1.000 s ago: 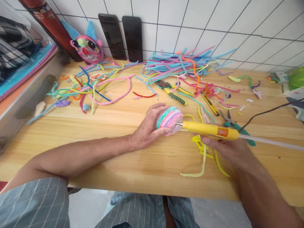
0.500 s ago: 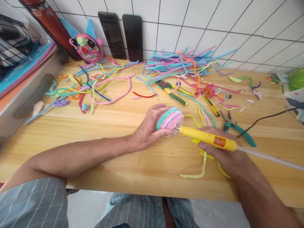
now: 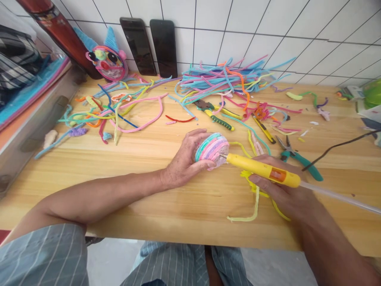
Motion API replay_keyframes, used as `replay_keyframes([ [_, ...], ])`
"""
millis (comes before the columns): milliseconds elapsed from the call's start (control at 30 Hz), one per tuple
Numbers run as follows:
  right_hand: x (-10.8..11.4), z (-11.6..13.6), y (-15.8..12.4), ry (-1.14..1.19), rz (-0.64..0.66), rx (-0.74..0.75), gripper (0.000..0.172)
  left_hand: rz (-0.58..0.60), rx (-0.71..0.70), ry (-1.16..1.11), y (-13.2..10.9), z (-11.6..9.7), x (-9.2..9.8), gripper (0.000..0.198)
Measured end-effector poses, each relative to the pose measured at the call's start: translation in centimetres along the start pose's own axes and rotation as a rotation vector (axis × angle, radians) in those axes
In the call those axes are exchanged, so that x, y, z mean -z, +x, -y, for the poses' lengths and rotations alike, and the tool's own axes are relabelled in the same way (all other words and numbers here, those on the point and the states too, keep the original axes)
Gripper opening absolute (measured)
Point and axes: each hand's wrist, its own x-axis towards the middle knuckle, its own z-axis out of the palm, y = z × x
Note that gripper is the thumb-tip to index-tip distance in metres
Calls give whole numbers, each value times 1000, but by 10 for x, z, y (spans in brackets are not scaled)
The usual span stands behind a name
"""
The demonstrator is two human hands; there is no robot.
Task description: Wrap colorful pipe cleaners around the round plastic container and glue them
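Note:
My left hand (image 3: 187, 161) is wrapped round a small round piece covered in striped pipe cleaners (image 3: 212, 149), teal, lilac and pink, with a bare clear part on its right side. In my right hand (image 3: 276, 186) is a yellow hot glue gun (image 3: 258, 169) with a clear glue stick (image 3: 336, 194) coming out of its back end. The metal nozzle points left and meets the round piece, or nearly so, near my left thumb. Yellow pipe cleaners (image 3: 256, 206) lie beneath my right hand, partly hidden by it.
Pliers with green-yellow handles (image 3: 218, 119), a yellow cutter (image 3: 264, 129) and teal pliers (image 3: 300, 159) lie beyond my hands. Behind are a pipe-cleaner heap (image 3: 214, 81), two phones (image 3: 163, 47) and a decorated face figure (image 3: 107, 61). A black cord (image 3: 336, 147) runs at right.
The glue gun's nozzle has shifted slightly right and down along the round piece. My left hand keeps its hold, and the whole view has moved a little.

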Motion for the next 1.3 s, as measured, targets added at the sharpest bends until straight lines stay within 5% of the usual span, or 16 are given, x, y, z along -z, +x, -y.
replay_keyframes([
  [667, -3, 0, 1, -59, -31, 55, 9, -17, -104, 151, 5, -10, 5, 69],
  [1000, -5, -3, -1, -40, -20, 72, 8, -61, -191, 193, 2, -18, 1, 23],
  [1300, -5, -4, -4, -33, -34, 17, 9, -21, -146, 252, -1, -22, 5, 11],
])
